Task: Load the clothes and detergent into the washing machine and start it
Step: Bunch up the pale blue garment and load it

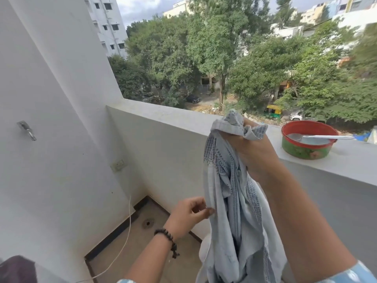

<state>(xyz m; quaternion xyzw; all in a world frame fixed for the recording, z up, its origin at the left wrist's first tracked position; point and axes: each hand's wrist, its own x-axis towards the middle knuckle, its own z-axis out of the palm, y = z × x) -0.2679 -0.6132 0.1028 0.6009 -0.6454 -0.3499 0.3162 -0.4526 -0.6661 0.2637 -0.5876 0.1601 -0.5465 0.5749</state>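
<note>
Head view, only camera. Person stands on a balcony facing the parapet wall [336,164].

Right hand [251,148] is raised above the ledge line, fist closed tight around the bunched top of a pale blue-grey garment [234,211] with dark blue block print. Cloth pokes out above and beside the fist; the rest hangs straight down in folds, lower end running out of the bottom of the picture.

Left hand [189,213] is lower, just left of the hanging cloth. Thumb and forefinger are pinched together on the garment's left edge, other fingers curled loosely. Dark beaded bracelet [167,240] sits on that wrist. Light blue patterned sleeve [355,274] shows at the bottom right.

On top of the parapet, right of the raised hand and apart from it: a round tub [306,139], red rim and inside, green flowered outside. White powder [310,138] lies in it, with a metal spoon [324,137] laid across, bowl in the powder, handle sticking out over the right rim.

Left wall carries a metal tap [27,130] high up and a switch plate [118,164] lower. Thin white cord [128,227] hangs down the wall to the tiled floor. Floor drain [148,223] is near the corner. Dark cloth [16,268] sits in the bottom left corner; can't tell what it is.

Washing machine not in shot.
</note>
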